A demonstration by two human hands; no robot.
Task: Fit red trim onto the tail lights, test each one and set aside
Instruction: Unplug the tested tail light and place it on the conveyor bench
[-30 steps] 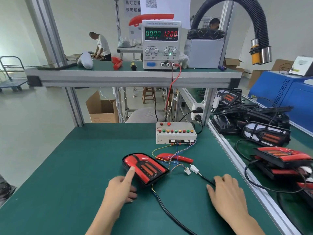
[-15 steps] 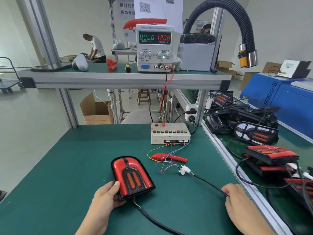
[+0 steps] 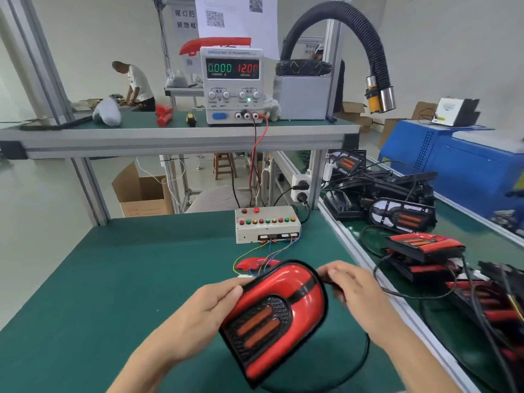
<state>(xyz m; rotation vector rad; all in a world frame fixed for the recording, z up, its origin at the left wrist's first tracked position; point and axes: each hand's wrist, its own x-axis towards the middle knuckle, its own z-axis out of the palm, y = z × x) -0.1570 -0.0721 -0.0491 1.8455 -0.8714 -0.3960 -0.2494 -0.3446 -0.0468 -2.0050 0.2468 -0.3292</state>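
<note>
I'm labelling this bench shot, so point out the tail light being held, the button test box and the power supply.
tail light [image 3: 279, 316], head view, on its glossy red face
button test box [image 3: 266, 225], head view, on its top panel
power supply [image 3: 232, 86], head view, on its front panel

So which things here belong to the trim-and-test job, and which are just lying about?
Job: tail light held in left hand and right hand; test box; power supply; loose red trim; tail light pile.

Lying about: cardboard box; hose; stool.
</note>
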